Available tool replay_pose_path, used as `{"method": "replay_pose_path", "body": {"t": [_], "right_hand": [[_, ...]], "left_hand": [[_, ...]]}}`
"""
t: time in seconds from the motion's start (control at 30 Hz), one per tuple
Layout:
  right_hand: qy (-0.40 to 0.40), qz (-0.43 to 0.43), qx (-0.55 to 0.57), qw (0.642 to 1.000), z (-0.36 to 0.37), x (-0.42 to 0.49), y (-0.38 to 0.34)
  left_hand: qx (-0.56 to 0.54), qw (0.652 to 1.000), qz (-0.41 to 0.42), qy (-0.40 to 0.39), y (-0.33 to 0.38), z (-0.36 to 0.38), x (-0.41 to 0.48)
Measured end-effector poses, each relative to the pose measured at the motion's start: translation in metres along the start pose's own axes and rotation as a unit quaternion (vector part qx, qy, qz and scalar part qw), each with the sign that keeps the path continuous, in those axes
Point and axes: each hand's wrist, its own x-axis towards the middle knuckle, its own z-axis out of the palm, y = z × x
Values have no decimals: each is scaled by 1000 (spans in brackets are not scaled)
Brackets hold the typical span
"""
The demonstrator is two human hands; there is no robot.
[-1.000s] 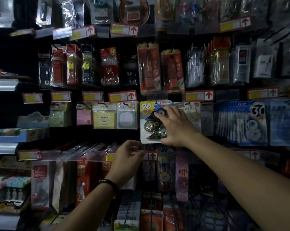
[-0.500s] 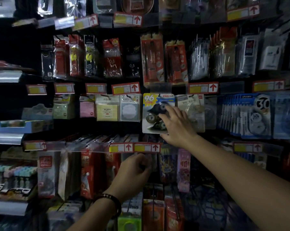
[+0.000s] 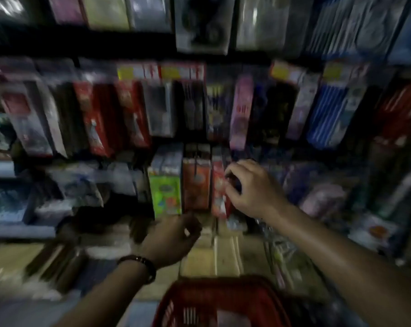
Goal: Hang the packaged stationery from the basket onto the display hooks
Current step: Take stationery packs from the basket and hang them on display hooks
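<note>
The view is blurred. A red plastic basket (image 3: 221, 303) sits low in the middle, below both arms; what lies in it is too dark to make out. My left hand (image 3: 173, 237), with a dark bracelet at the wrist, hangs above the basket with loosely curled fingers and nothing in it. Higher and to the right, my right hand (image 3: 254, 187) hovers in front of a red hanging pack (image 3: 217, 192), fingers loosely bent and empty. The correction tape pack (image 3: 199, 22) hangs on its hook at the top edge, away from both hands.
Rows of packaged stationery fill the display wall: red packs (image 3: 93, 119), a pink pack (image 3: 241, 112), blue striped packs (image 3: 332, 114), a green box (image 3: 166, 194), an orange box (image 3: 196, 182). Shelf edges (image 3: 1, 168) jut out at the left. Tan boxes (image 3: 214, 253) lie by the floor.
My right hand has let go of the correction tape pack, which stays on its hook, and dropped lower. The view has tilted down, bringing the red basket into sight. My left hand has also lowered.
</note>
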Motion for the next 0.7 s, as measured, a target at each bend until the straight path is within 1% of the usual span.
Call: {"method": "replay_pose_path", "body": {"t": [0.07,0.17,0.27,0.33,0.43,0.5,0.53,0.57,0.63,0.7], "right_hand": [[-87,60,41,994,36,-55,7],[-208,155,61,964,87,-133,15],[-315,249,81,912,133,-201,23],[-359,300,95,879,165,-242,28],[-423,381,104,815,209,-301,33],[-443,442,138,768,238,-337,37],[-440,474,156,746,252,-354,39],[-435,519,171,716,265,-367,40],[-385,621,206,651,290,-388,41],[-313,703,248,588,316,-405,42]], "left_hand": [[19,999,-8,-39,-16,44,-22],[19,992,-49,-113,-40,106,-50],[5,980,-74,-186,-61,158,-68],[6,970,-86,-227,-77,189,-72],[19,949,-116,-292,-98,233,-73],[22,931,-132,-338,-106,259,-67],[18,924,-136,-357,-111,272,-62],[12,917,-141,-373,-114,282,-58],[-2,911,-143,-386,-121,302,-54],[-16,918,-117,-380,-123,315,-50]]}}
